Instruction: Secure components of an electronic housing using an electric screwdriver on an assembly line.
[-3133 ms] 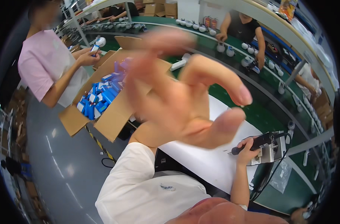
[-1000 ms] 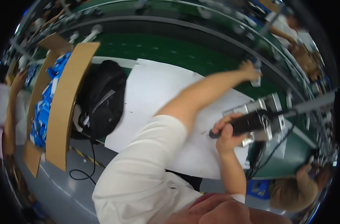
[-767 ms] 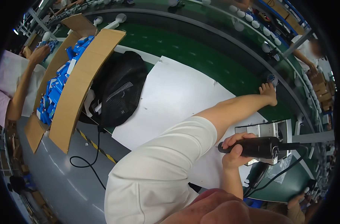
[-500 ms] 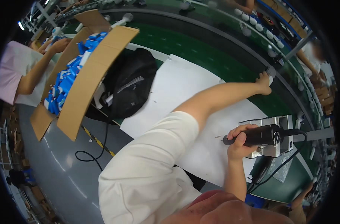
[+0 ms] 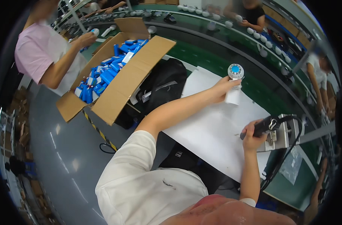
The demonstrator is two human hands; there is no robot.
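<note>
My left hand point(image 5: 220, 89) is closed round a white device point(image 5: 235, 72) with a round, ringed head and a blue disc in its middle; its white body hangs below my fingers. It is held above the far part of a white sheet point(image 5: 201, 131) on the green worktop. On the right, my right hand point(image 5: 252, 140) grips a black corded electric screwdriver point(image 5: 263, 127), which lies roughly level. Its working tip cannot be made out. Right beside that hand stands a metal fixture point(image 5: 282, 135), partly hidden by the tool.
To the left stands an open cardboard box point(image 5: 139, 80) full of blue packs point(image 5: 108, 76). A black bag point(image 5: 171, 80) lies against it. Beyond runs a conveyor point(image 5: 201, 26) carrying white devices. A person in pink point(image 5: 37, 52) works at far left. A clear plastic bag point(image 5: 291, 167) lies near the fixture.
My left hand has come back from the conveyor edge towards me, and the white device now shows clearly in it. My right hand still holds the screwdriver by the fixture. The view has shifted.
</note>
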